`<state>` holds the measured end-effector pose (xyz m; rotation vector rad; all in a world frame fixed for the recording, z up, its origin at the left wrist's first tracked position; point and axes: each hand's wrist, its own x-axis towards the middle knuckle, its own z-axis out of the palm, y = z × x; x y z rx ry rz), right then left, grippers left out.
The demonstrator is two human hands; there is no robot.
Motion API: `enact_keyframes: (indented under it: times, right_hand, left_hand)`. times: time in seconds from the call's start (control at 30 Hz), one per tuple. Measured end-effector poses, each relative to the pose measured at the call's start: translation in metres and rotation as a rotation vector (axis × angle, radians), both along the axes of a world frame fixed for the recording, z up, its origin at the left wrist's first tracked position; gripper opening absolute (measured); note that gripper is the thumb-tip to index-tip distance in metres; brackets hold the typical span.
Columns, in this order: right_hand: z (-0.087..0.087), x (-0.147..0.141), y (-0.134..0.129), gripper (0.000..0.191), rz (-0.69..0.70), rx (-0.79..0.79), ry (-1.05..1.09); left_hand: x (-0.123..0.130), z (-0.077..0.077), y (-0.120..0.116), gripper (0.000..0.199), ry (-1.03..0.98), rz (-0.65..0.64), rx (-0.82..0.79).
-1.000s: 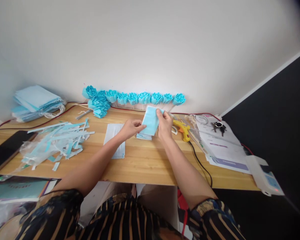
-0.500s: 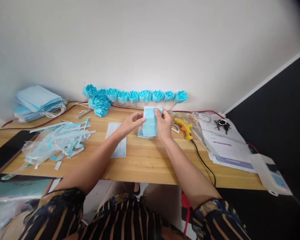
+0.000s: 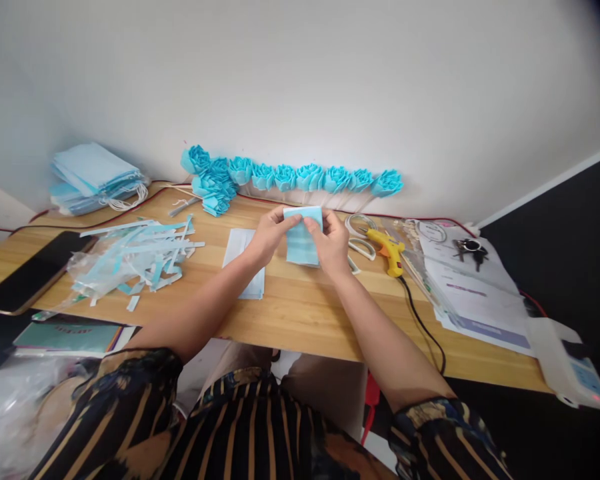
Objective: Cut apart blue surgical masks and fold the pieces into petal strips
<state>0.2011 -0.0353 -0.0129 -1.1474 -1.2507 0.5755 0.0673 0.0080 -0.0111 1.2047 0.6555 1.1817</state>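
A light blue rectangle of face-mask fabric [image 3: 303,241] is held up over the middle of the table. My left hand [image 3: 271,233] pinches its upper left corner, thumb on the front and fingers behind. My right hand [image 3: 332,241] grips the upper right part in the same way, so the two thumbs lie close together near the top edge. Beside my left forearm lies a flat stack of pale mask pieces [image 3: 253,288], partly hidden by that arm. White curved rings [image 3: 363,248] rest on the table just right of my right hand.
Blue fabric flowers [image 3: 310,177] on thin sticks line the wall. At left are stacked masks [image 3: 97,175], cut strips [image 3: 155,247] and a phone [image 3: 35,273]. To the right lie a yellow glue gun [image 3: 391,252] with its cord, papers [image 3: 473,287] and keys [image 3: 473,247].
My left hand has moved up and now grips the fabric's top edge, where before its fingers were at the left side. The view has shifted, so the table's things appear farther right.
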Motion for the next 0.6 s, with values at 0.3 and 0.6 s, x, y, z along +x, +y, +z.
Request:
enact_keyframes:
  times: [0.3,0.6]
  right_hand:
    - [-0.002,-0.005,0.001,0.034,0.061,-0.175,-0.312]
    - [-0.011,-0.020,-0.003,0.052,0.003,-0.153,-0.446]
  left_hand:
    - [-0.015,0.006,0.021,0.034,-0.246,0.168,-0.010]
    - [-0.012,0.003,0.019,0.031,-0.247,0.253,-0.040]
